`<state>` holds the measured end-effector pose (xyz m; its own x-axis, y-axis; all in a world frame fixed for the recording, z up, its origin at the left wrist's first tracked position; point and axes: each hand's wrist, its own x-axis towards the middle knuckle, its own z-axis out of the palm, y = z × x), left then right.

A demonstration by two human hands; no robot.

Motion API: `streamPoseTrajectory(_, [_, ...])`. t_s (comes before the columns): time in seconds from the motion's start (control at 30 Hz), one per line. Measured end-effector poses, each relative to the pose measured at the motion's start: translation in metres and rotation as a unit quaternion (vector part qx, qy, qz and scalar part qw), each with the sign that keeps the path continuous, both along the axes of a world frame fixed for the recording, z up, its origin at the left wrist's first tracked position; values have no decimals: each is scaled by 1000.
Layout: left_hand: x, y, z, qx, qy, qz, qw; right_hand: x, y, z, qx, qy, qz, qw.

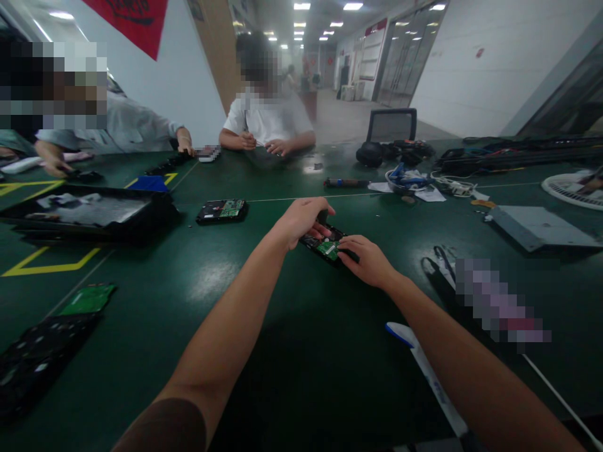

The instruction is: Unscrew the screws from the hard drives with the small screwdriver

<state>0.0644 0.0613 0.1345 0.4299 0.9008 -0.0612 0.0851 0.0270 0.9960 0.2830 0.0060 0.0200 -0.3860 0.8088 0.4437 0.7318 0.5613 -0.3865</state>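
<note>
I take this for an electronics workshop in an office-like hall: a broad green table (277, 307) fills the lower frame, with an opened black device (330, 250) at the centre, a green circuit board (88, 300) at lower left and black cables (509, 155) at far right. Yellow tape (47, 272) marks off spots on the left, and I see one person (136, 122) at upper left and another person (277, 122) at top centre along the table. Toward the upper right I make out ceiling light panels (353, 7), glass doors (407, 56) and a mesh-backed chair (391, 125).
</note>
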Motion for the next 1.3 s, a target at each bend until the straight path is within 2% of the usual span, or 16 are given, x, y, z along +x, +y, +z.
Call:
streamPoseTrajectory(0.1, [0, 1, -1, -3, -13, 1, 1000, 0, 0, -2, 3, -3, -3, 1000])
streamPoseTrajectory(0.27, [0, 5, -4, -53, -57, -11, 997, 0, 1, -2, 7, 0, 5, 1000])
streamPoseTrajectory(0.43, [-1, 6, -5, -15, -39, 18, 999, 0, 1, -2, 7, 5, 0, 1000])
streamPoseTrajectory(0.67, [1, 7, -7, -76, -77, -26, 994, 0, 1, -2, 11, 3, 2, 1000])
streamPoseTrajectory(0.87, [0, 4, -5, -37, -59, -27, 997, -1, 1, -1, 6, 2, 3, 1000])
streamPoseTrajectory(1.03, [2, 4, -5, -68, -67, -48, 994, -1, -1, 1, 1, 3, -3, 1000])
streamPoseTrajectory(1.17, [2, 7, -7, -86, -84, -37, 992, -1, -1, 2, 1, 1, 2, 1000])
streamPoseTrajectory(1.3, [1, 7, -5, -53, -56, -18, 997, -1, -1, 2, 1, 9, 4, 1000])
